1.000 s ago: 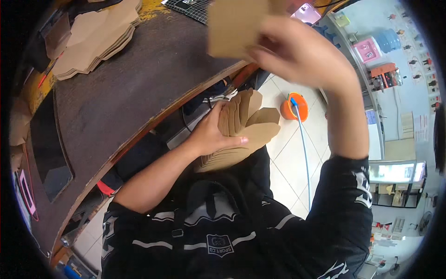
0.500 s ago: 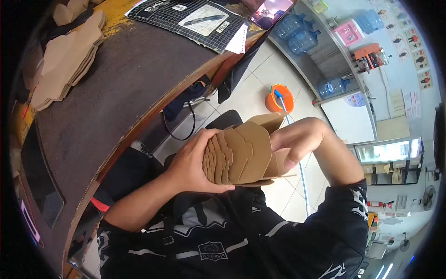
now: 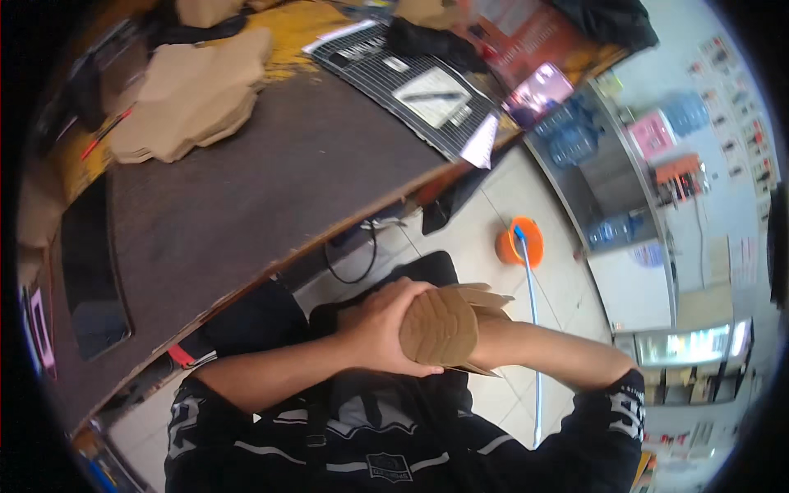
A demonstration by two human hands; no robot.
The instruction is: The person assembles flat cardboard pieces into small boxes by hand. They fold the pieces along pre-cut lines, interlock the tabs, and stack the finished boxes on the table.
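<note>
A stack of nested brown paperboard boxes [image 3: 440,329] is held over my lap, its overlapping flaps facing me. My left hand [image 3: 386,323] wraps round the stack's left end, fingers over the top and thumb along the underside. From the right, my right hand [image 3: 486,343] reaches into the open end of the boxes. Its fingers are hidden inside, and loose flaps stick out around the wrist. On the table to the left lies a pile of flat brown paperboard blanks [image 3: 193,94].
The dark-topped table [image 3: 271,181] has a worn edge beside my left arm. On it are a black gridded cutting mat [image 3: 374,70], a phone [image 3: 538,92] and a dark flat panel [image 3: 94,263]. An orange bucket [image 3: 534,246] with a blue-handled mop [image 3: 534,329] stands on the tiled floor.
My right hand has pushed deeper into the boxes, and its fingers have gone out of sight. The stack now looks more end-on. The whole view has shifted, showing more of the table.
</note>
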